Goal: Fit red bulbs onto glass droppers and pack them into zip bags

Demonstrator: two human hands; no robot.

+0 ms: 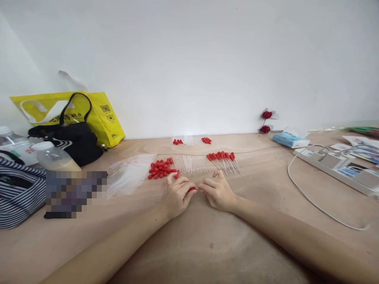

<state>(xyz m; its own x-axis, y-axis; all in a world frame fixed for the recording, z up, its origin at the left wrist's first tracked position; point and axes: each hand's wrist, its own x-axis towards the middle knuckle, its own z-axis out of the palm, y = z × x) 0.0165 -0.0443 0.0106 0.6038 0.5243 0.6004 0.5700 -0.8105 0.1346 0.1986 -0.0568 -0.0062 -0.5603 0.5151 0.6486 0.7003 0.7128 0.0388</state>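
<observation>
My left hand pinches a small red rubber piece at the centre of the table. Close against its right end, my right hand has its fingers pressed together on a thin pale stick, mostly hidden by the fingers. Beyond my left hand lies a pile of red rubber pieces. Thin clear sticks lie side by side in a row behind both hands. To their right are several sticks with red tops.
Clear plastic bags lie left of the red pile. Further back sits another bag with red pieces. A yellow bag, black bag and bottle stand left. Right are a tissue pack and power strip with cable.
</observation>
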